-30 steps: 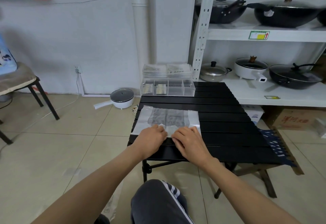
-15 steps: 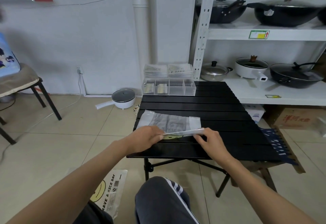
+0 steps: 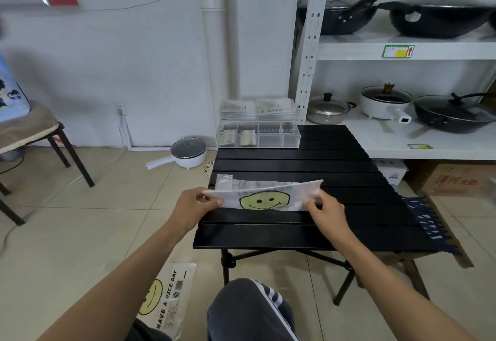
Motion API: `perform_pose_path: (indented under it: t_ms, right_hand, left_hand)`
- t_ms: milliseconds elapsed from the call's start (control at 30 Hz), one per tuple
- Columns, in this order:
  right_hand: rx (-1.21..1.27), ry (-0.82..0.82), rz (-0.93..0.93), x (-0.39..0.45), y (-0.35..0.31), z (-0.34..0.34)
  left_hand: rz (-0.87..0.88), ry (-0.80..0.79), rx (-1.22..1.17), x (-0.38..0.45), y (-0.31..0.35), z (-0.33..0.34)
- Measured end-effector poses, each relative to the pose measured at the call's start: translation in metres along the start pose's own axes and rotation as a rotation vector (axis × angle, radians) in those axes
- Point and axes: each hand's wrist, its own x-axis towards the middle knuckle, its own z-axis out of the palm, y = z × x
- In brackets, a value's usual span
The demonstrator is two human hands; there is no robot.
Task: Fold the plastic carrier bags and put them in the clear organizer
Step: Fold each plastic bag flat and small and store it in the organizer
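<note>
1. the left hand (image 3: 193, 207) pinches the left end of the near edge of the smiley carrier bag (image 3: 264, 198), thumb on top and fingers curled under. if this pinch is looser than the other, i judge the slick film slides out and the lifted flap falls back unfolded.
2. the bag lies on the black slatted table (image 3: 300, 236), at about 6 o'clock from the clear organizer (image 3: 258, 138). its far part rests flat; its near edge is raised off the slats with the yellow face showing. the raised edge sits higher at 3 o'clock than at 9 o'clock, so the fold could land skewed and leave a crooked strip that fits its compartment badly.
3. the right hand (image 3: 326, 210) pinches the right end of the same edge, fingers curled round it. nothing pins the flat part, so pulling here may drag the whole bag toward the table's near edge.
4. the organizer stands at 12 o'clock on the table's far edge, well apart from the hands; its two left compartments hold folded bags, and the others look free.
5. another bag (image 3: 163, 301) lies on the floor at 7 o'clock, beside the person's knee (image 3: 249, 311), where a foot could crumple it.
</note>
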Motion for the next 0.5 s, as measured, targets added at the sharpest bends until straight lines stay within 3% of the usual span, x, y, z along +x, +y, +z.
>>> perform_pose_path:
  t_ms: [167,400,500]
  right_hand:
    - [0.011,0.016,0.06,0.005,-0.002,0.003]
    - [-0.052,0.248,0.162,0.006,-0.01,0.018]
    - [-0.085,0.285,0.176,0.008,-0.007,0.024]
  left_hand:
    - [-0.081,0.04,-0.022,0.005,-0.003,0.009]
    - [-0.147,0.115,-0.193,0.01,0.002,0.017]
    - [-0.135,0.141,-0.155,0.013,0.0,0.018]
